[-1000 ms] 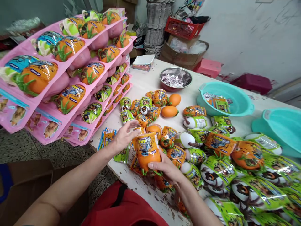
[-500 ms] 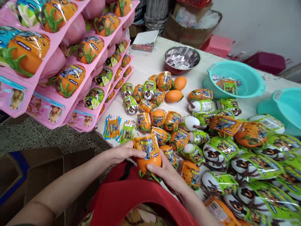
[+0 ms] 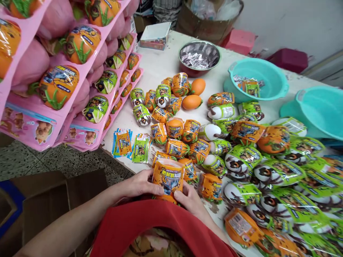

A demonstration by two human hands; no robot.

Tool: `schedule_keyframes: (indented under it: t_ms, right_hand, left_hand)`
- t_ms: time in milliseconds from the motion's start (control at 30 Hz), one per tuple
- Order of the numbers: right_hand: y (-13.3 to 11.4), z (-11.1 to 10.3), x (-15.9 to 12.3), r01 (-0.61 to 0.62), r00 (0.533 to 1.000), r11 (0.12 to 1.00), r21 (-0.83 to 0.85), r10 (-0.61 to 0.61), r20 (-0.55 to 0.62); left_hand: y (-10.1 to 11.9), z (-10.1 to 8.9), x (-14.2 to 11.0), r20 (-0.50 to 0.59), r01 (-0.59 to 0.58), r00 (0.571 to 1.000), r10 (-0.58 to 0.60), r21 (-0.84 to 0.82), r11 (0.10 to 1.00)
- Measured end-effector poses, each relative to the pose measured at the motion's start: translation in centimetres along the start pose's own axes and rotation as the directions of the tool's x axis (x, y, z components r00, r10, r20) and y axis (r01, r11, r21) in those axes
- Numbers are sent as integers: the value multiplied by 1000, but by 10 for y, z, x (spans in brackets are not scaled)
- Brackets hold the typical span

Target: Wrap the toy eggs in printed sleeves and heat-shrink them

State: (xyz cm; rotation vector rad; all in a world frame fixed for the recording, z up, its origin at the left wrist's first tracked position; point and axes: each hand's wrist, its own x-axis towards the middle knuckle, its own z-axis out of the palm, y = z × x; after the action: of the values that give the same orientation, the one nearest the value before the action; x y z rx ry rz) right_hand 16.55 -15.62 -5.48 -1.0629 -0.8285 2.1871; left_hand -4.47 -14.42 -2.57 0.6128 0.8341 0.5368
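Observation:
Close to my body, an orange toy egg in a printed plastic sleeve (image 3: 169, 178) is held between both hands, its lower end hidden by the red apron (image 3: 155, 221). My left hand (image 3: 143, 186) grips the sleeve's left side, thumb across the front. On the right, my right hand (image 3: 189, 198) closes around the egg's lower side with its thumb in front. Just beyond lie several sleeved orange eggs (image 3: 177, 148). Flat stacks of green sleeves (image 3: 140, 149) and of orange and blue sleeves (image 3: 123, 142) rest near the table edge.
Pink trays of packed eggs (image 3: 88, 76) are piled high at left. Sleeved white eggs (image 3: 242, 157) heap up on the right. Behind stand a steel bowl (image 3: 184, 69) of small packets and two turquoise basins (image 3: 268, 80) (image 3: 318, 110). Cardboard boxes (image 3: 45, 214) sit below left.
The sleeve now covers more of the orange egg, and both hands have come lower and nearer the apron. The whole view has shifted, with the table's things appearing further left.

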Motion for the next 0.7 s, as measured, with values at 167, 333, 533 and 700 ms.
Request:
schedule_keyframes:
  t_ms: [167, 333, 533, 700]
  right_hand:
    - [3, 4, -2, -11, 997, 999, -46, 8, -73]
    - [-7, 4, 0, -17, 996, 1000, -10, 16, -89]
    - [-59, -19, 47, 87, 982, 992, -91, -101, -160]
    - [-133, -83, 110, 98, 885, 903, -417, -270, -378]
  left_hand:
    - [0, 4, 1, -3, -16, 1000, 16, -56, 998]
    - [1, 9, 3, -8, -52, 999, 52, -36, 998]
    - [33, 8, 53, -190, -138, 968, 164, 143, 980]
    - [37, -20, 90, -447, -132, 846, 290, 351, 927]
